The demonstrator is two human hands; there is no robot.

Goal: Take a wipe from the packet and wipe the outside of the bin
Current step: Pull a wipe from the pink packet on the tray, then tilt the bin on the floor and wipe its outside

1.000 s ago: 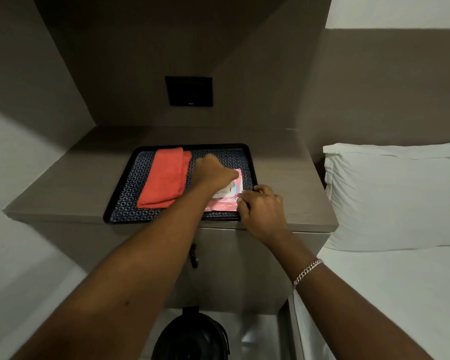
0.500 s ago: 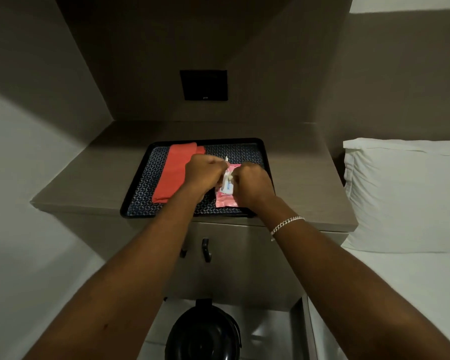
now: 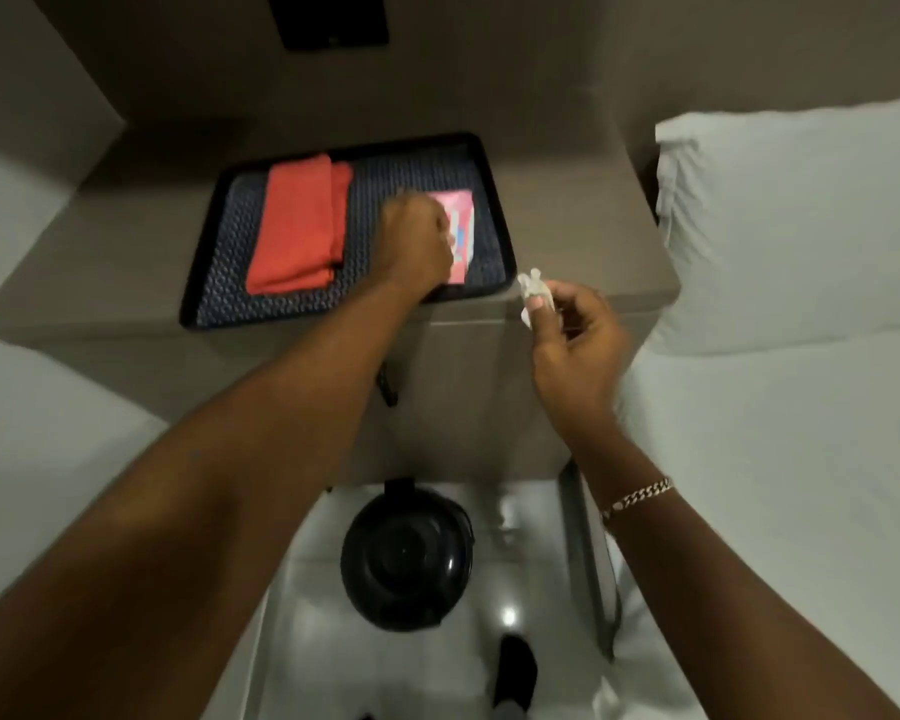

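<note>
A pink wipe packet (image 3: pixel 462 226) lies on the right side of a black tray (image 3: pixel 499 236) on the bedside cabinet. My left hand (image 3: pixel 415 246) rests closed on the packet's left edge and covers part of it. My right hand (image 3: pixel 575 335) is off the tray, in front of the cabinet's right corner, pinching a small crumpled white wipe (image 3: pixel 532 291) between thumb and fingers. The round black bin (image 3: pixel 405 558) stands on the floor below the cabinet, between my arms, seen from above.
A folded orange cloth (image 3: pixel 297 231) lies on the tray's left half. The bed with a white pillow (image 3: pixel 791 226) is close on the right. A dark wall panel (image 3: pixel 333 18) sits above the cabinet. A black handle (image 3: pixel 387 389) is on the cabinet front.
My right hand has pulled away from the packet to the right and toward me with a wipe in it. My left hand stays on the packet. The view has tilted down, showing more of the bin.
</note>
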